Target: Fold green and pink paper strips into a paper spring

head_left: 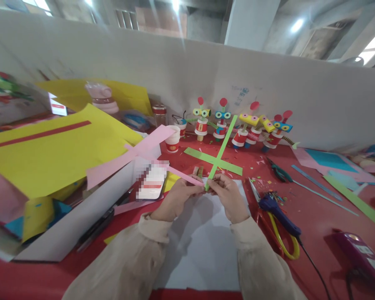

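My left hand (179, 195) pinches the end of a pink paper strip (179, 173), which runs back to the upper left. Between the fingertips of my right hand (228, 196) is the lower end of a green paper strip (226, 139) that rises away from me. The two strip ends meet at an angle between my hands; whether they are joined I cannot tell. Both hands are closed, above a white sheet (203, 258). Another green strip (195, 154) lies behind, crossed in view by the held one.
Paper-cup figures (201, 127) line the back wall. Stacked paper cups (172, 139) stand beside them. At left are a box (78, 212), a phone (153, 181) and yellow paper (50, 154). Pliers (278, 170), yellow-handled scissors (281, 241) and a blue corded tool (279, 214) lie right.
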Tool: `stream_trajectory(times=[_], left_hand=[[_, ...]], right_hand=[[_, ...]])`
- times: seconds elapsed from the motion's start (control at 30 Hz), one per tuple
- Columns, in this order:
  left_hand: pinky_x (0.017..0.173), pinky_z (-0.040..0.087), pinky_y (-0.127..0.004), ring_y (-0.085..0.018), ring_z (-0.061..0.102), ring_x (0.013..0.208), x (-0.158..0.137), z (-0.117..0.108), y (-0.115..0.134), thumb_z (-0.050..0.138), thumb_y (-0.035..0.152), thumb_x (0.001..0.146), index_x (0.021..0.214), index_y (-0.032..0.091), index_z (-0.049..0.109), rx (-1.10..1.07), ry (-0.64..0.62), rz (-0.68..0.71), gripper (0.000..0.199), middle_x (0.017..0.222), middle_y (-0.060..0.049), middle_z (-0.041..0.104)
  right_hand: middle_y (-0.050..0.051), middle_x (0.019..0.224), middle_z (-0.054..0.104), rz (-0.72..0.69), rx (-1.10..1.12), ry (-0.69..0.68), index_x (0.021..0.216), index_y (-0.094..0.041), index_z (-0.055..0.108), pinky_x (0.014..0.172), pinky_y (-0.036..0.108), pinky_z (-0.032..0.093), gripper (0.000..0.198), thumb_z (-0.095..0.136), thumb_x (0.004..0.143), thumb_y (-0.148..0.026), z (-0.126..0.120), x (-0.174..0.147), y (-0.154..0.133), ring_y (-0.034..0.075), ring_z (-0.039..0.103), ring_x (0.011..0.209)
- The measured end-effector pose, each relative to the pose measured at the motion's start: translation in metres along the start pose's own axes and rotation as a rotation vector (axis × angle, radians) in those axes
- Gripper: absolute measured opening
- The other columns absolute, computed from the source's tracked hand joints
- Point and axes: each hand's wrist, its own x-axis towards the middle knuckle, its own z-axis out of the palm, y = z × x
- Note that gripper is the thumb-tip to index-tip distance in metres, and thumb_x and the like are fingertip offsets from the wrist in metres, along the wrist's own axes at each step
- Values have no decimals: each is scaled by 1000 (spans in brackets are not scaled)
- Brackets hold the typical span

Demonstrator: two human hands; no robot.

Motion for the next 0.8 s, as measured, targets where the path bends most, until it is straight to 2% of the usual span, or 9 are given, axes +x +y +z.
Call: stream_trajectory(times=[0.17,0.33,0.6,0.8], left_hand=[[54,32,-25,-9,45,54,1,0,-2,66,16,59,64,16,58,-11,19,-4,9,59,3,52],[60,36,-25,-10,48,58,2,1,-3,68,16,59,66,16,58,-80,109,28,12,61,3,53],[62,37,-26,-11,51,61,3,2,-9,65,17,62,70,17,56,-139,104,91,12,61,3,54],[59,37,-26,-12,51,60,3,4,-9,67,18,60,70,16,56,-121,121,71,15,59,2,54]], right_hand=[[-2,58,62,16,36,-3,73,-19,59,56,25,42,23,66,68,-40,0,-2,-2,11,56,54],[-1,65,63,73,64,-14,72,-19,64,59,24,43,21,65,69,-39,5,-7,-5,11,57,59],[2,65,66,-40,-3,2,69,-18,66,61,26,45,13,63,69,-31,13,-10,0,14,57,61],[1,61,64,-21,0,37,70,-19,68,59,26,45,13,64,68,-31,13,-9,1,14,57,60]])
